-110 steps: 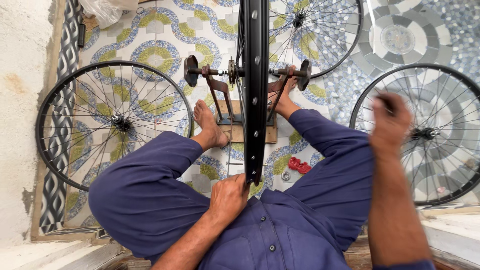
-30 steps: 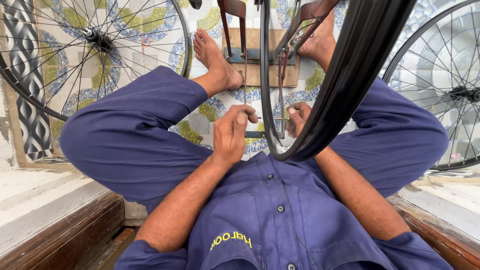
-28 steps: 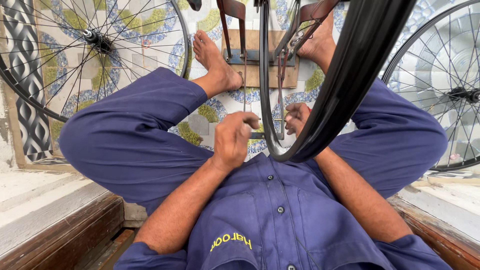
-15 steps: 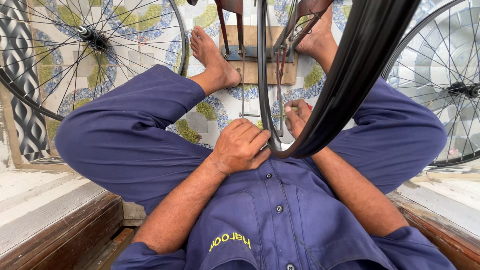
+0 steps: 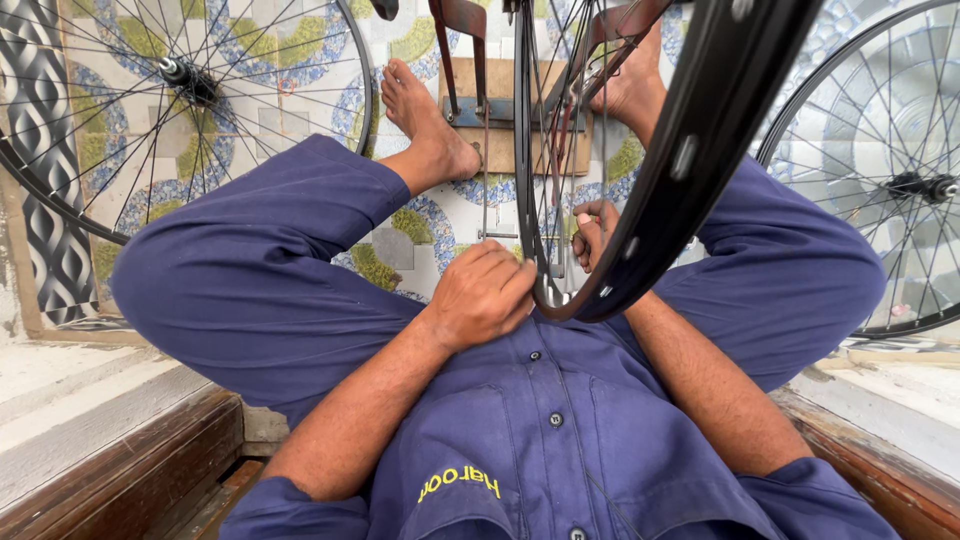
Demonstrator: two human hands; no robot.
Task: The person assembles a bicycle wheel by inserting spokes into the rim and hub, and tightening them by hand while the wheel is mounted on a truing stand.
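Sitting with legs spread on a patterned tile floor (image 5: pixel 400 250), the person works at a black bicycle rim (image 5: pixel 690 170) that stands upright between the knees, its lowest curve dipping just above the lap. The left hand (image 5: pixel 485 295) is curled into a loose fist against the near side of that lowest curve, knuckles up, fingers (image 5: pixel 505 275) folded in and touching the rim's edge; whether they pinch a spoke or a small tool cannot be told, since the palm hides it. The right hand (image 5: pixel 592 232) sits on the far side of the rim, mostly hidden behind it, its fingertips bent around thin spokes (image 5: pixel 545 130) just above the bottom of the wheel, so the rim passes between the two hands. Higher up, the wheel is carried in a rust-brown metal stand (image 5: pixel 470 40) fixed to a wooden board (image 5: pixel 475 100), and both bare feet press beside that board. A second spoked wheel (image 5: pixel 180 90) lies flat on the floor to the left, and a third (image 5: pixel 900 180) lies to the right, both well apart from the hands.
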